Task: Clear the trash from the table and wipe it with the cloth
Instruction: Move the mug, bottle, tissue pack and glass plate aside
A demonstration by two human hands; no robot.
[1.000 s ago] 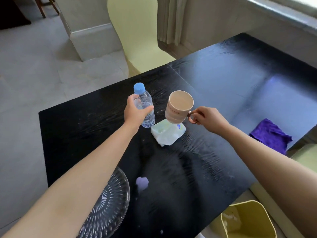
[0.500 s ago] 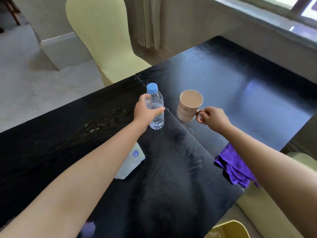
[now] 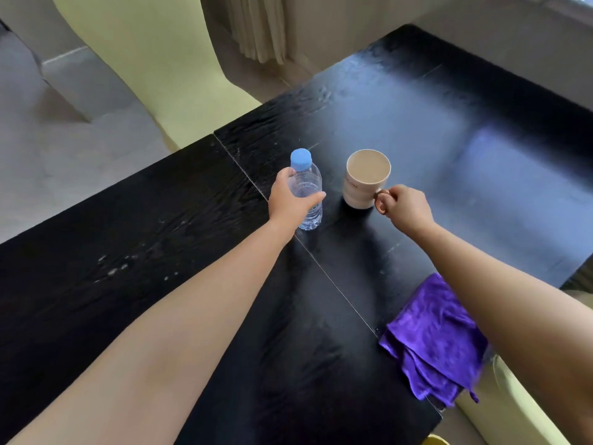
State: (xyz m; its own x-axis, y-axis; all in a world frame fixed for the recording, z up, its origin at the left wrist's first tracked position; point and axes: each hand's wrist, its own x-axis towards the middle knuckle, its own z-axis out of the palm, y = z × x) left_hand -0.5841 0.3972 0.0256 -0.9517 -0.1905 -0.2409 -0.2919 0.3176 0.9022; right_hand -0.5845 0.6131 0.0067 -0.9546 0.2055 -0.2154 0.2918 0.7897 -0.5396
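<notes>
A clear plastic water bottle (image 3: 307,187) with a blue cap stands upright on the black table (image 3: 449,149), just right of the seam between its two halves. My left hand (image 3: 290,200) is wrapped around the bottle's body. To its right a beige mug (image 3: 364,178) rests on the table, and my right hand (image 3: 402,208) pinches its brown handle. A crumpled purple cloth (image 3: 433,342) lies at the table's near right edge, partly under my right forearm. No tissue or other trash shows in this view.
A pale yellow chair (image 3: 154,59) stands at the table's far left side, and another pale yellow seat (image 3: 500,409) sits beyond the near right edge. Whitish smears (image 3: 115,268) mark the left half of the table. A curtain (image 3: 256,27) hangs behind.
Both hands carried the bottle and mug to the right, across the seam, and lowered them onto the table. The white tissue pack, glass plate and yellow bin have dropped out of view.
</notes>
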